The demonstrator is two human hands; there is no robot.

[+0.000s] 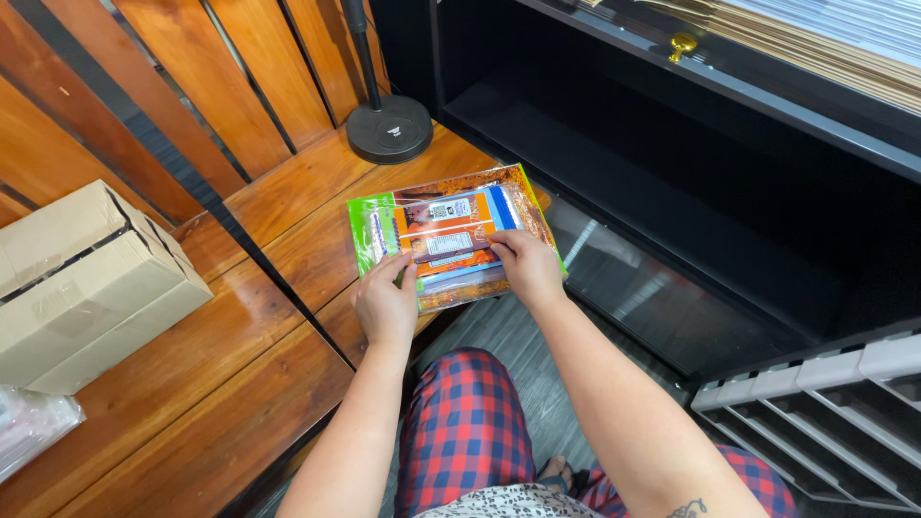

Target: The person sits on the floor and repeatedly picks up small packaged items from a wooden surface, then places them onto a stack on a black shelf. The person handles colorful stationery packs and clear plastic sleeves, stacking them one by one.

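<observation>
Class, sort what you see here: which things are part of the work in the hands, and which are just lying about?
In hand:
- left hand
- right hand
- stack of wrapped notebooks, held by both hands

Lying about:
- cardboard boxes
- round lamp base
- black cabinet
- grey slotted rack
- plastic bag

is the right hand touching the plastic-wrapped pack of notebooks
Touching. The head view shows the right hand with its fingers resting on top of the plastic-wrapped pack of notebooks; the left hand grips its near edge.
</observation>
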